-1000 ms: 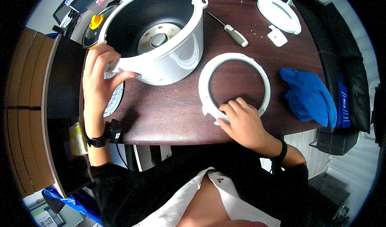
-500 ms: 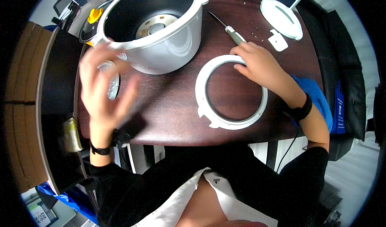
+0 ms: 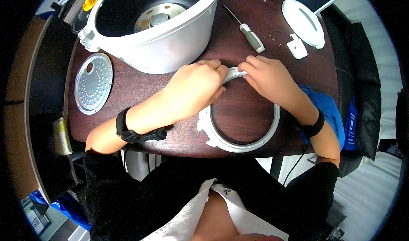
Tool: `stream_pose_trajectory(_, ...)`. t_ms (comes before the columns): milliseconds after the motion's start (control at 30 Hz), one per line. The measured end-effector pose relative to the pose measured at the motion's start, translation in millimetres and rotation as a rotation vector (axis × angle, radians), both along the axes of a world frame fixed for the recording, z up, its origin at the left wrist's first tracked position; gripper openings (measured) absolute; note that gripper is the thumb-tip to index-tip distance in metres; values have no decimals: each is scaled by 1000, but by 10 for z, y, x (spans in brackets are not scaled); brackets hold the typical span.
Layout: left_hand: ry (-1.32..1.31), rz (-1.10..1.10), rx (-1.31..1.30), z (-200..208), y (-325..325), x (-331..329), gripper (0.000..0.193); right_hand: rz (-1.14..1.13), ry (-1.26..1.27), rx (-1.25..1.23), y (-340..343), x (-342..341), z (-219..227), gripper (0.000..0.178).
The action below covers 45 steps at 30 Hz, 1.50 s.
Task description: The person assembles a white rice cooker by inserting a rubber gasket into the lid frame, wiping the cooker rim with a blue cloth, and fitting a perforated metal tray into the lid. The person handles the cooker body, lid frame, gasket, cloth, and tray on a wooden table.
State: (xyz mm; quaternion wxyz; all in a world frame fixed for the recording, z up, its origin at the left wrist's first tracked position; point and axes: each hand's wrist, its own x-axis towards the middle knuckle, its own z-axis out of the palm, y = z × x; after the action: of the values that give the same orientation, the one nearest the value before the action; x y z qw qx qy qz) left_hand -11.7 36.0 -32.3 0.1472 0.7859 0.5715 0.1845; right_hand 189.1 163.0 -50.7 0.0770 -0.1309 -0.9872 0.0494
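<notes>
Since the earlier frame, the left hand [image 3: 198, 85] has come across from beside the white pot body [image 3: 174, 45] to the far-left part of the white ring [image 3: 240, 148], leaving the perforated disc [image 3: 94, 87] in full view on the left; the right hand [image 3: 268, 76] is at the ring's far-right part, so the two face each other over a short stretch of rim; the right thumb and fingers pinch that rim narrowly, and the left fingers curl closely about it, their tips partly hidden; the ring is on the near part of the dark table [image 3: 136, 87], its notched tabs at near left, though I cannot tell whether its far edge is raised; it looks like light, fairly stiff plastic, smooth enough to slip a little, with the small tabs probably its most fragile parts; the plain band on opposite sides seems the best hold, clear of those tabs; as for writing, none can be made out on the ring; faint reddish marks low on the pot body are unreadable, and the blue bag [image 3: 350, 128] at the right carries pale printing too small to read.
</notes>
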Motion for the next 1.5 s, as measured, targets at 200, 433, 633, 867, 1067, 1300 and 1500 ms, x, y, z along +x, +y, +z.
stream_pose_trajectory(200,-20,20,-96,-107,153,49,32,92,63,118,3,12,-51,6)
stream_pose_trajectory(433,-90,-2,-121,-118,214,12,34,132,20,159,39,-50,-69,6)
stream_pose_trajectory(633,-115,-7,-80,-160,213,-5,34,175,-6,197,40,-65,-26,8)
stream_pose_trajectory(867,-107,8,-93,-193,215,4,34,135,2,42,87,-96,-60,15)
stream_pose_trajectory(1067,-96,24,-97,-197,221,20,29,72,42,-178,156,-78,-43,16)
stream_pose_trajectory(1300,-136,17,-121,-158,215,6,29,108,10,-101,157,-65,-7,16)
stream_pose_trajectory(1500,-104,16,-142,-124,121,-21,28,183,7,112,104,-86,-44,14)
